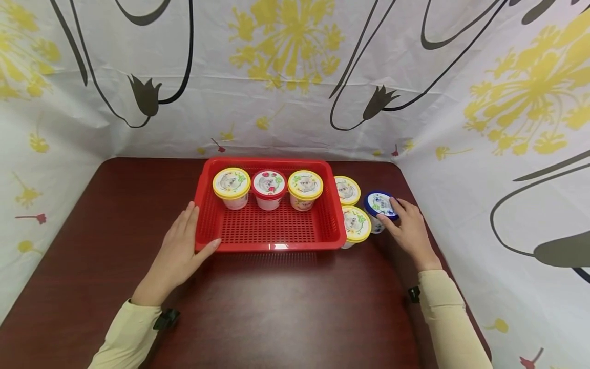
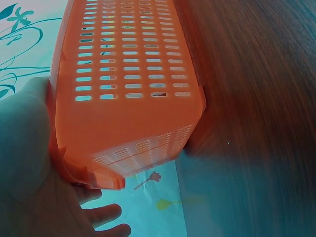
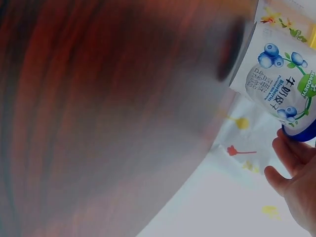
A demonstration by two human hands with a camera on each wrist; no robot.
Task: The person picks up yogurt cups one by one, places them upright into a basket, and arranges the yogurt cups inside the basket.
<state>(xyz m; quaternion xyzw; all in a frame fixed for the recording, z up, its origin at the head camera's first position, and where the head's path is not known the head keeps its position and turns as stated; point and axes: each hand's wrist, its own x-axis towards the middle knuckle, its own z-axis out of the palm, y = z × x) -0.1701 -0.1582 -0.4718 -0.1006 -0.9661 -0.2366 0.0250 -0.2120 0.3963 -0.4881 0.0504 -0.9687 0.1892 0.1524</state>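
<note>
My left hand (image 1: 175,256) rests against the near left corner of a red plastic basket (image 1: 200,233), its fingers straight along the left side and the thumb at the front rim. In the left wrist view the basket wall (image 2: 123,121) appears orange. Over at the right, my right hand (image 1: 411,233) pinches a blue-lidded paper tub (image 1: 380,203) by its lid, between thumb and fingers. Blueberries are printed on that tub (image 3: 276,81) in the right wrist view, where a dark shadow lies near its base.
Inside the basket, along its back, stand a yellow-lidded tub (image 1: 232,183), a red-lidded tub (image 1: 269,184) and another yellow-lidded tub (image 1: 305,185). Two yellow-lidded tubs, one behind (image 1: 348,190) and one in front (image 1: 356,224), stand beside its right wall. A patterned cloth (image 1: 276,113) surrounds the dark table (image 1: 286,307).
</note>
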